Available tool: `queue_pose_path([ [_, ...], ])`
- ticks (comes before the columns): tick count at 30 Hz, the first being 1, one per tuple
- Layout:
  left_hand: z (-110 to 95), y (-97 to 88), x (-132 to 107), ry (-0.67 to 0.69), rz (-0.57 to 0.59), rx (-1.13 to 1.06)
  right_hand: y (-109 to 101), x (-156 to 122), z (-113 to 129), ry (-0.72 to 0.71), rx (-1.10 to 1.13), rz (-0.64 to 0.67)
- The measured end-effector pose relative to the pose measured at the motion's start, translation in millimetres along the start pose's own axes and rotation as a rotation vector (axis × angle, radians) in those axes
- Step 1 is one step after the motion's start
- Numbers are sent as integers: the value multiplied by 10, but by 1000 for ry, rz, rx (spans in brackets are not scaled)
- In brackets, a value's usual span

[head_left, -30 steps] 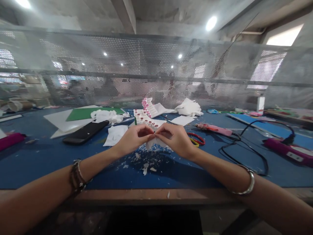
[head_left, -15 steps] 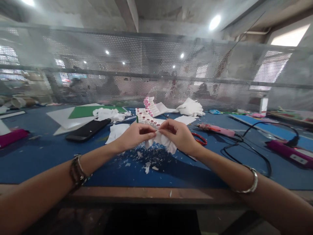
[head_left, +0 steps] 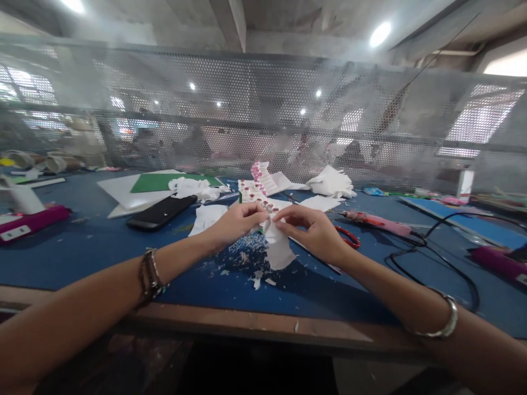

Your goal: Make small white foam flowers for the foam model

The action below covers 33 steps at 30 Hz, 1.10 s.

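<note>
A thin, crumpled white piece of paper-like material (head_left: 280, 249) hangs between my hands over the mat. My left hand (head_left: 241, 224) pinches its upper end between thumb and fingers. The thumb and index fingertip of my right hand (head_left: 315, 233) meet at the same upper end from the other side, its other fingers curled. Just behind the fingers lies a white strip with dark red dots (head_left: 252, 191), and past it a pleated strip with pink edging (head_left: 262, 176). White shreds (head_left: 247, 255) are scattered below my hands.
A black phone (head_left: 162, 213), a green sheet (head_left: 164, 182) and crumpled white scraps (head_left: 195, 188) lie left. On the right are red-handled scissors (head_left: 349, 237), a pink corded tool (head_left: 381, 222) and purple power strips (head_left: 37, 222). A white stack (head_left: 330, 181) stands before the perforated screen (head_left: 247, 120).
The white piece now hangs lower and longer beneath my fingers, where it was bunched between both hands. My right fingers have spread a little. The whole view has shifted slightly.
</note>
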<state>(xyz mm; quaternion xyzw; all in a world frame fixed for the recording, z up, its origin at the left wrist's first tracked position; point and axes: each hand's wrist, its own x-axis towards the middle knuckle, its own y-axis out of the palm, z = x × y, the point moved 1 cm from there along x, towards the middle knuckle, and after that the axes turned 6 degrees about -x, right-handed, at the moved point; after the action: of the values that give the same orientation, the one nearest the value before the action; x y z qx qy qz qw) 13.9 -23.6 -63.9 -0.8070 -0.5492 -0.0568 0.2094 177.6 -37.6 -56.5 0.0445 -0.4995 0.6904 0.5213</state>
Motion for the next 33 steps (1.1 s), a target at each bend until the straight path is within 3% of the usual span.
queue_pose_path([
  [8, -3, 8, 4, 18, 106, -13, 17, -11, 5, 85, 25, -1],
  [17, 28, 42, 3, -130, 91, -212, -19, -18, -37, -121, -218, -69],
  [22, 50, 71, 14, -115, 190, -324, -27, -19, -27, -156, -303, -93],
  [27, 41, 37, 20, -43, 128, -169, -31, -23, -8, -134, -260, -77],
  [33, 1, 23, 6, 100, 45, 5, 5, -7, 22, 73, -124, -26],
])
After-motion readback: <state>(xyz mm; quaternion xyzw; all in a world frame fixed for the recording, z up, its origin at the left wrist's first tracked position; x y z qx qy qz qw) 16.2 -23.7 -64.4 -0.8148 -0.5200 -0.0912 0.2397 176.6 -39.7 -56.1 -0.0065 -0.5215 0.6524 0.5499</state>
